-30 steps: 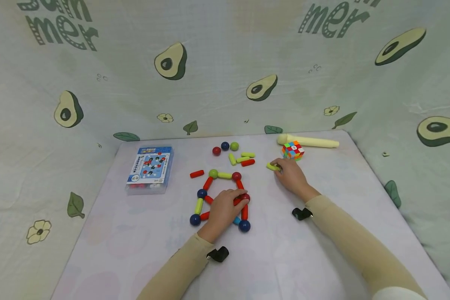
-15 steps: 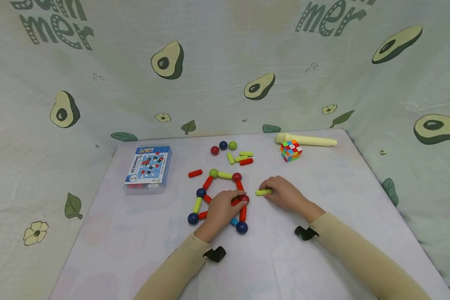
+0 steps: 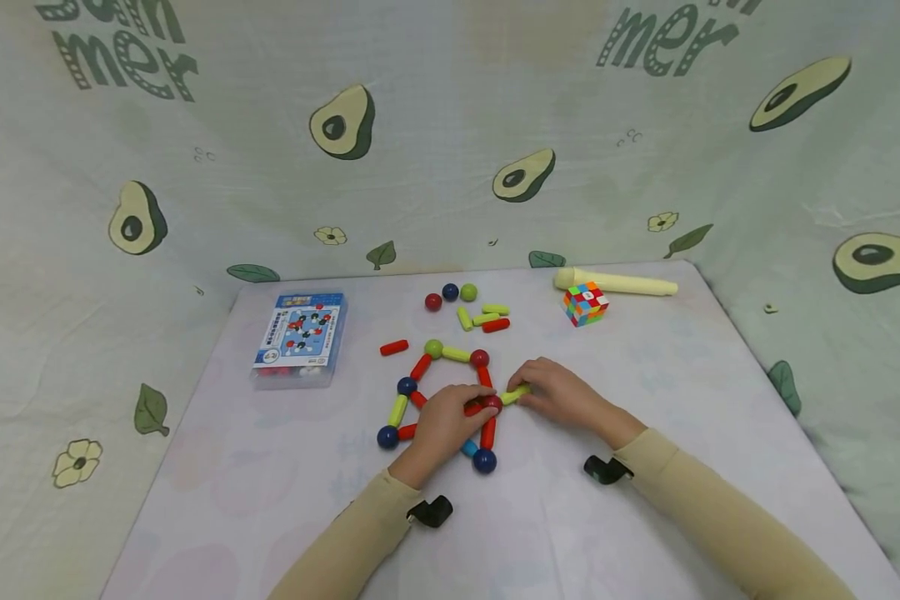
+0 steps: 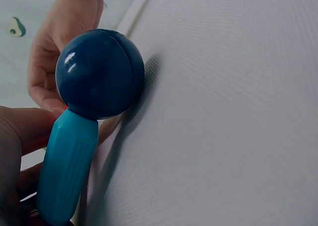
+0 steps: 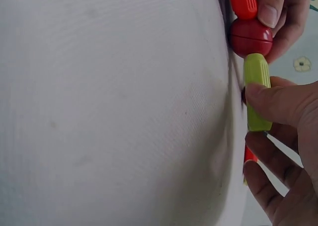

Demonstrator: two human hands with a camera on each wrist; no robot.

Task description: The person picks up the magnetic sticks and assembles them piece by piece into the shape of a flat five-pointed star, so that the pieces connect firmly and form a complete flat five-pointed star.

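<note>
My left hand (image 3: pixel 442 421) pinches the dark red ball (image 3: pixel 492 405) on the right side of a frame of balls and rods lying on the table. Between my right thumb and fingers is a yellow-green rod (image 5: pixel 257 69); its end meets that red ball in the right wrist view. My right hand (image 3: pixel 562 398) stays just right of the frame. Other corners carry a green ball (image 3: pixel 433 348), a second red ball (image 3: pixel 479 357) and several navy balls (image 3: pixel 484 461). A light blue rod (image 4: pixel 67 166) joins a navy ball close below my left hand, which hides the frame's middle.
Loose balls (image 3: pixel 450 292) and several short rods (image 3: pixel 486 319) lie behind the frame, with a single red rod (image 3: pixel 394 347) to its left. A clear plastic box (image 3: pixel 300 340) sits at back left. At back right are a puzzle cube (image 3: pixel 586 304) and a pale yellow microphone-shaped stick (image 3: pixel 622 283).
My right hand has brought the yellow-green rod from beside the cube forward and left, up to the red ball. My left hand keeps its hold; the frame has shifted slightly.
</note>
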